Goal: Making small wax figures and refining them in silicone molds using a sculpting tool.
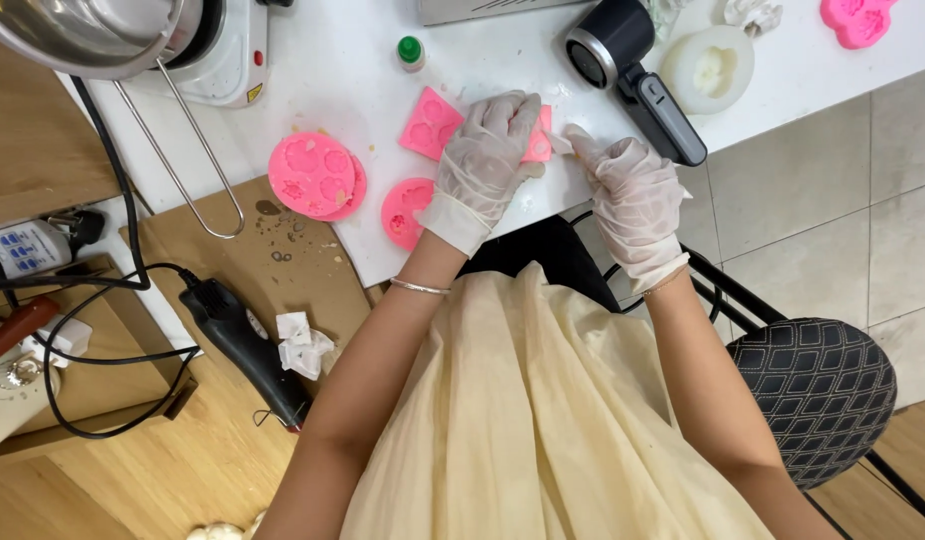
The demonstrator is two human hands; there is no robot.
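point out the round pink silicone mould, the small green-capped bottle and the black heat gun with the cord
round pink silicone mould [311, 173], head view, on its patterned top face
small green-capped bottle [410, 51], head view, on the green cap
black heat gun [240, 341], head view, on the middle of its body

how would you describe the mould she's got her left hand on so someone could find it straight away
On the white worktop, look just left of the black handheld heat tool. The pink square silicone mould lies under the gloved left hand. Unlike the round pink silicone moulds further left, it has straight edges and corners.
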